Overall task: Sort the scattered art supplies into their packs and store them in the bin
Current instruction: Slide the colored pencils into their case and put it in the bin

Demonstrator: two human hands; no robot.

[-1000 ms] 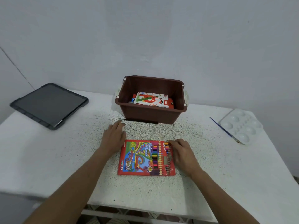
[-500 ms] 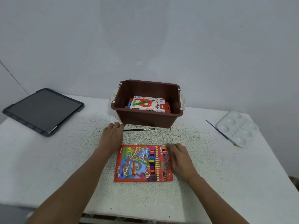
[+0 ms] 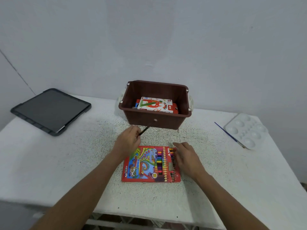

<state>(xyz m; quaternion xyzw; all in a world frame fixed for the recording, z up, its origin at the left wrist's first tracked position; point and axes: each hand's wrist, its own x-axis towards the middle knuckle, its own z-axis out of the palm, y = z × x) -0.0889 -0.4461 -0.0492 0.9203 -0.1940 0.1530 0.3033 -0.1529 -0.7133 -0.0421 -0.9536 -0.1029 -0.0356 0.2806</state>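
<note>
A red colour pencil pack (image 3: pixel 146 165) lies flat on the white table (image 3: pixel 66 163), in front of the brown bin (image 3: pixel 154 119). Inside the bin sits an oil pastel box (image 3: pixel 156 105). My left hand (image 3: pixel 127 141) pinches a thin dark pencil (image 3: pixel 144 130) and holds it tilted up off the table, just before the bin's front wall. My right hand (image 3: pixel 186 156) rests with relaxed fingers on the pack's right edge, over the pencil tips.
A dark tablet (image 3: pixel 51 110) lies at the back left. At the right edge are a white paint palette (image 3: pixel 245 130) and a blue-handled paintbrush (image 3: pixel 229 135). A wall stands close behind the bin.
My left hand has picked the dark pencil up from the table in front of the bin; half a second ago the pencil lay flat there. My right hand stayed on the pack.
</note>
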